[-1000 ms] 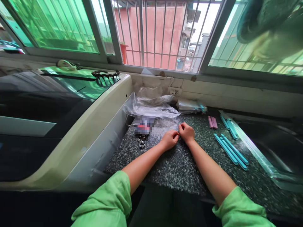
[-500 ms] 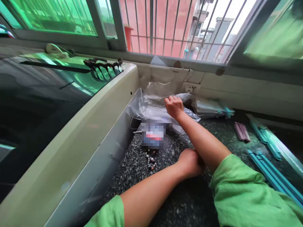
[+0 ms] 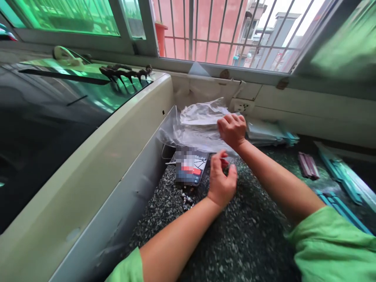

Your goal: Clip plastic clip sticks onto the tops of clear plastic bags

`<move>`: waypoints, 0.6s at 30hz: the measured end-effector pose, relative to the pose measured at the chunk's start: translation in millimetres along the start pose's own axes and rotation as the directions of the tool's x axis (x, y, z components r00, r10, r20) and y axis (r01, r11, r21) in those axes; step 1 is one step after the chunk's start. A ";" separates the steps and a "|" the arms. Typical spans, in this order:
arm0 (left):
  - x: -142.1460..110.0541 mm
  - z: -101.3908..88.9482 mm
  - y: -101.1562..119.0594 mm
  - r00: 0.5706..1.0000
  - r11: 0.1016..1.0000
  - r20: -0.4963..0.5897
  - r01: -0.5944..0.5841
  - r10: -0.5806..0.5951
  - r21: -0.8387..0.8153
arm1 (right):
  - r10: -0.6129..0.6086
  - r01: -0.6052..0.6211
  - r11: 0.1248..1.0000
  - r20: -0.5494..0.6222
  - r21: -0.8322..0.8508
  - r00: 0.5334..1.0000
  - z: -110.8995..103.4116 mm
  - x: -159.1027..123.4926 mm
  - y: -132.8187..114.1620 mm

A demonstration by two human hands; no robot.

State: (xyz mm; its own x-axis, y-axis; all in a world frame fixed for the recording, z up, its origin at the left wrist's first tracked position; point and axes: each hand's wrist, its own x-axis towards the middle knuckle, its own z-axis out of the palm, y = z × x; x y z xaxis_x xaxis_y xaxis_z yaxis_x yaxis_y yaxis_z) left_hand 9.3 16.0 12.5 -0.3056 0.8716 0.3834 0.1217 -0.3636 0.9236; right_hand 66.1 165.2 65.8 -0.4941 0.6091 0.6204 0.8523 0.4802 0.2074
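Plastic (image 3: 196, 134) at counter (image 3: 246, 235) back edge: right hand (image 3: 232, 130) fingers clamp it (apparently); left hand (image 3: 221, 178) newly raised, fingers apart, so free.

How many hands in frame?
2. Left hand: open, just right of the phone. Right hand: fingers curled by the crumpled clear plastic, fingertips hidden, so can't tell if it grips. No other hands visible.

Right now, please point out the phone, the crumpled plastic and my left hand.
Phone (image 3: 194, 168): head view, on its screen.
Crumpled plastic (image 3: 198, 135): head view, around its middle.
Left hand (image 3: 221, 184): head view, near the thumb's base.
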 end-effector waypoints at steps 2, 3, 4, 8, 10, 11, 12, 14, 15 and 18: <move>8.6 -5.4 -1.8 0.991 0.998 -0.131 0.013 -0.021 -0.061 | -0.006 0.005 1.000 -0.044 -0.025 0.999 -22.5 -30.0 11.6; 11.9 -7.1 -3.7 0.984 0.996 -0.174 0.031 -0.045 -0.083 | -0.015 0.012 0.999 -0.068 -0.032 0.998 -33.9 -47.1 17.9; 14.0 -8.2 -6.0 0.978 0.995 -0.199 0.041 -0.059 -0.095 | -0.015 0.012 0.999 -0.098 -0.036 0.995 -45.3 -65.4 24.1; 11.1 -8.6 -14.7 0.986 0.998 -0.155 -0.052 0.056 0.026 | -0.046 0.045 0.999 -0.219 -0.010 0.975 -89.9 -143.6 43.2; 5.7 -8.7 -16.5 0.978 0.966 -0.026 -0.202 0.208 0.163 | -0.050 0.056 0.998 -0.236 0.017 0.970 -109.5 -180.8 47.7; 3.0 -8.9 -16.6 0.958 0.932 0.056 -0.287 0.281 0.222 | -0.044 0.050 0.998 -0.240 0.022 0.970 -117.8 -197.8 49.1; 0.4 -9.1 -16.0 0.930 0.890 0.140 -0.367 0.341 0.270 | -0.034 0.041 0.999 -0.241 0.023 0.970 -124.8 -213.4 50.0; -5.1 -9.0 -13.3 0.856 0.793 0.312 -0.506 0.412 0.340 | 0.024 -0.018 0.999 -0.228 0.026 0.973 -134.7 -239.4 51.2; -8.3 -8.6 -11.3 0.817 0.745 0.390 -0.561 0.425 0.361 | 0.055 -0.049 0.998 -0.215 0.033 0.975 -137.8 -249.6 51.7; -21.3 -5.2 -4.0 0.710 0.644 0.562 -0.674 0.425 0.364 | 0.149 -0.143 0.988 -0.153 0.053 0.977 -142.8 -269.8 50.8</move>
State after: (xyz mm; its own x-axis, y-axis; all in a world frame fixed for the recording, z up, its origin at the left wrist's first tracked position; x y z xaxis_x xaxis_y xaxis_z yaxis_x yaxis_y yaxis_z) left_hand 10.5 -2.8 0.6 0.3657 0.6487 0.6674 0.6275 -0.7015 0.3380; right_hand 267.2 -64.9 17.0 -0.3291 0.5700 0.7528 0.9038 0.4210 0.0763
